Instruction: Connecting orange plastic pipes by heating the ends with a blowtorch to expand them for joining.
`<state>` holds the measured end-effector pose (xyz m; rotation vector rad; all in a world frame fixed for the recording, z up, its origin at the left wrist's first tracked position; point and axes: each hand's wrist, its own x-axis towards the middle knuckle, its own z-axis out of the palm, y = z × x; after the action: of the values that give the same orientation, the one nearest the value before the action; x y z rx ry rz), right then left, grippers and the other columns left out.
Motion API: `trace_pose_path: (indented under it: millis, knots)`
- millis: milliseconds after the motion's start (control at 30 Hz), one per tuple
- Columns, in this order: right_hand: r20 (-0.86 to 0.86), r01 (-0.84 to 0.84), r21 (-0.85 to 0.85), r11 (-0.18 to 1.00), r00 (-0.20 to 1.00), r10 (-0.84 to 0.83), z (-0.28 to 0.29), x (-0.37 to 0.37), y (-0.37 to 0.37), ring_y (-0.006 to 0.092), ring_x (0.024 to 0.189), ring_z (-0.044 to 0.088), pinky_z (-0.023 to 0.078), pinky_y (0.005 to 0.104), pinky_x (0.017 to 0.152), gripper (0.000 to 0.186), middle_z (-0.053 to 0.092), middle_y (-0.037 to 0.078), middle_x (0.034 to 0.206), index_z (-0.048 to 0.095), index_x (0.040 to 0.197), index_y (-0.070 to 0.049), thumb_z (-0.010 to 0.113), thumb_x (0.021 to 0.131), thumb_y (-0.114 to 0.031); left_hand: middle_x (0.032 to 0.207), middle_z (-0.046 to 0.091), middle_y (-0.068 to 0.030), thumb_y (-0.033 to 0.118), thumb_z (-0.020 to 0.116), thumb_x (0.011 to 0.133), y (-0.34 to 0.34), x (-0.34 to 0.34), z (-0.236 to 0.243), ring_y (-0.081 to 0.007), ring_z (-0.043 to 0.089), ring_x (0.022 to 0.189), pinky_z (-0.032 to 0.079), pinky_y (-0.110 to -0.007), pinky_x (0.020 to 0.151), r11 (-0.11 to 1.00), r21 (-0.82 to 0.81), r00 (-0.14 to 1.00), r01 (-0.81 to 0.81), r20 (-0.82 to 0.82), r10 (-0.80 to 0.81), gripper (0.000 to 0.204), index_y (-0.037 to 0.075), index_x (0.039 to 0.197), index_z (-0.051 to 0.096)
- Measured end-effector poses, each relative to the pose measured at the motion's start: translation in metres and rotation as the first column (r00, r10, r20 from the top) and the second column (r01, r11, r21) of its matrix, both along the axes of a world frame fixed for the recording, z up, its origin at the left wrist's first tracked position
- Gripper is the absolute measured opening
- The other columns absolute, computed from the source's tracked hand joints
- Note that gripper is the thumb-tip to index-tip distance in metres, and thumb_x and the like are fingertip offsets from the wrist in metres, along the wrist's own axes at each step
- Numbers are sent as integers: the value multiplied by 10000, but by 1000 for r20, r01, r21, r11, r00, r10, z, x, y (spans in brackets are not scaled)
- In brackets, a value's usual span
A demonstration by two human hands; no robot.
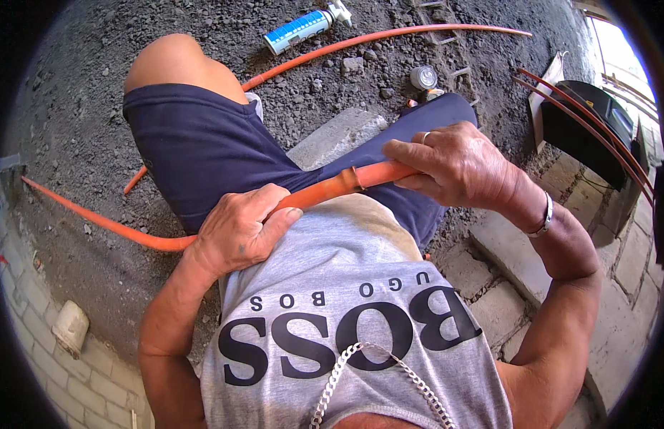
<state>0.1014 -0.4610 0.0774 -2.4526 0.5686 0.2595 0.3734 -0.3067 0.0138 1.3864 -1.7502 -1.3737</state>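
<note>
An orange plastic pipe [314, 194] lies across my lap, gripped by both hands. My left hand [239, 227] is closed round it, thumb along the top, and the pipe runs on past that hand to the far left. Beyond a raised, darkened joint ring [352, 179], my right hand [453, 164] is wrapped round the pipe's other side; the pipe's end there is hidden by the fingers. The section between my hands looks browned. Another orange pipe [375, 34] lies on the gravel ahead, passing behind my left leg.
A blue-and-white spray can [297, 32] with a white nozzle lies on the gravel. A small round tin [423, 77] stands near my right knee, beside a concrete block [339, 136]. A black container [586, 129] with more orange pipes [596, 118] is at right. Paving slabs [493, 311] lie lower right.
</note>
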Motion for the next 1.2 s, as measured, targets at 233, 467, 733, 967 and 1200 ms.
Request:
trace_pose_path:
  millis: [233,467,733,967,1200]
  knots:
    - [-525,404,711,575,850,51,12,16,-30,136,582,642,494,301,520,318,675,80,699,648,1111,-7,621,912,-252,719,611,-174,215,626,909,3,1,-2,-364,637,639,490,-427,549,1000,-30,1000,-7,9,7,218,2,921,578]
    - [-111,15,309,951,994,20,3,-1,-7,239,646,673,515,364,575,333,664,144,722,653,1155,-53,680,843,-167,724,614,-174,220,626,910,1,3,-2,-361,639,644,493,-414,548,1000,-4,1000,20,19,-20,224,1,925,581]
    - [-543,433,622,653,839,-39,20,26,-30,280,653,683,534,366,600,393,670,154,718,665,1170,-58,716,790,-140,737,617,-167,222,626,911,4,2,-3,-359,641,656,500,-414,566,999,-33,1000,-19,-9,18,225,2,934,588]
    - [31,-106,222,969,994,101,10,8,-16,253,598,662,524,362,564,443,649,117,668,666,1174,-70,759,755,-176,747,625,-163,213,639,904,3,3,-2,-362,647,668,504,-418,576,999,-32,999,-5,-32,4,211,10,941,595]
    - [78,-67,-118,991,994,76,14,15,-6,258,612,641,497,389,547,354,622,79,678,655,1044,-78,760,751,-246,807,635,-177,169,612,912,0,6,0,-355,659,697,508,-392,610,1000,16,1000,18,-4,-18,201,-22,974,594]
